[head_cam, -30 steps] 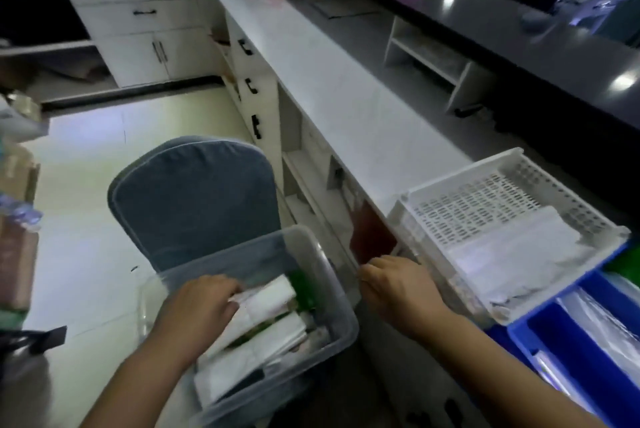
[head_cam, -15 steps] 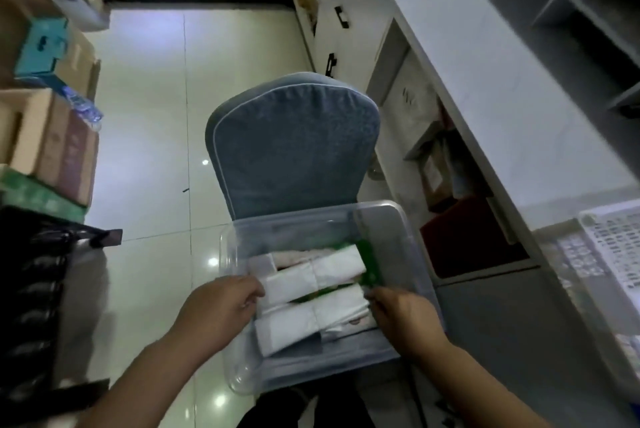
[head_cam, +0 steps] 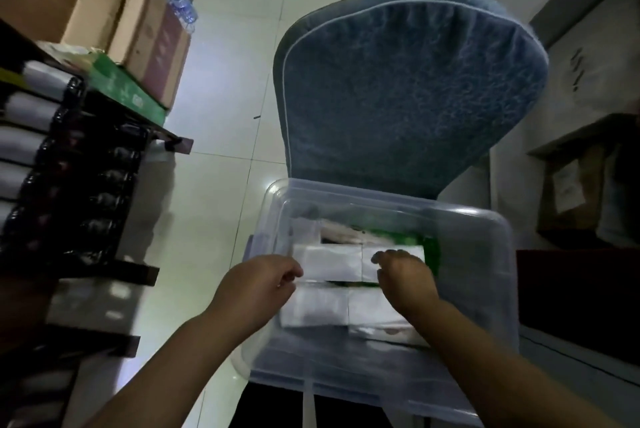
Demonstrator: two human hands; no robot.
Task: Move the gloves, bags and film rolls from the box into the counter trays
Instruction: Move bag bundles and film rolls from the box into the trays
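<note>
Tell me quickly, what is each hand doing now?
Left hand: curled at the upper white packet's left end; grip unclear.
Right hand: fingers on that packet, grip unclear.

The scene is dim overall, with a cool bluish cast; the brightest area is the glossy tiled floor [head_cam: 221, 81], which carries a soft white glare at upper centre; the shelving [head_cam: 69, 192] on the left sinks into near-black shadow; the clear plastic box [head_cam: 485, 289] shows faint pale reflections along its rim; both forearms are dark and slightly smeared by motion; straight lines bow toward the edges from the wide lens; fine detail is soft throughout.
</note>
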